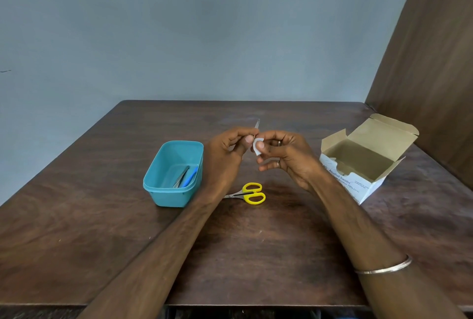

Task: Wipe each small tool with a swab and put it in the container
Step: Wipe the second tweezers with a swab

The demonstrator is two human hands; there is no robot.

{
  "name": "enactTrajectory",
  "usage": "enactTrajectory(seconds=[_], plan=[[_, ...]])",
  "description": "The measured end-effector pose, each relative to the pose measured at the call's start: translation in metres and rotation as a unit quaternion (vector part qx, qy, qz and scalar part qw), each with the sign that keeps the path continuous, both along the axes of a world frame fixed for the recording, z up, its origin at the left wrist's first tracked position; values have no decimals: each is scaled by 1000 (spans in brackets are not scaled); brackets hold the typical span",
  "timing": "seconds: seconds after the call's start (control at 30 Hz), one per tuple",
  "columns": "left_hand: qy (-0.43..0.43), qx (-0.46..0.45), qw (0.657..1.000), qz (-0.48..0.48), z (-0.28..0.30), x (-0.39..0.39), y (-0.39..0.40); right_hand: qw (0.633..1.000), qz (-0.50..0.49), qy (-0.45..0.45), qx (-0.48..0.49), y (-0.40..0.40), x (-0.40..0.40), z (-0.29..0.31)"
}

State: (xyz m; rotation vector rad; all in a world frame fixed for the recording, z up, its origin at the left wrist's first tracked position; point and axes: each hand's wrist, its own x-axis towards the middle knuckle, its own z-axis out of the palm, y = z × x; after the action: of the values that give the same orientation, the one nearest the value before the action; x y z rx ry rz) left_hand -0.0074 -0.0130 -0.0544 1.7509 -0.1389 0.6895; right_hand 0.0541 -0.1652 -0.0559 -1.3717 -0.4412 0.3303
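My left hand pinches a thin metal tool whose tip points up and away above my fingers. My right hand holds a small white swab folded between thumb and forefinger, pressed against the tool's lower part. Both hands hover above the table's middle. A teal plastic container stands to the left; inside lie metal tweezers and a blue-handled tool. Small scissors with yellow handles lie on the table below my hands.
An open white cardboard box of alcohol swabs stands at the right, its flap raised. The dark wooden table meets a grey-blue wall at the back and a brown panel at the right.
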Motion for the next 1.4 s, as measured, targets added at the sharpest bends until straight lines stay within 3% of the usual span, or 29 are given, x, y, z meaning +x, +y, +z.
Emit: enactTrajectory(seconds=[0.1,0.3,0.57,0.8,1.4], plan=[[-3,-34,999,6,-1,0,-1,1000,7,-10,-16,1,1,-3],[-10,-2,998,57,2,-2,-1,1000,13,-17,-4,2,3,-4],[-29,33,992,119,-4,3,0,996,-52,33,59,1,6,-3],[-54,100,984,139,-7,2,-1,995,-87,22,39,-1,4,0],[-63,245,952,173,-7,-1,-2,984,-97,37,146,1,3,2]])
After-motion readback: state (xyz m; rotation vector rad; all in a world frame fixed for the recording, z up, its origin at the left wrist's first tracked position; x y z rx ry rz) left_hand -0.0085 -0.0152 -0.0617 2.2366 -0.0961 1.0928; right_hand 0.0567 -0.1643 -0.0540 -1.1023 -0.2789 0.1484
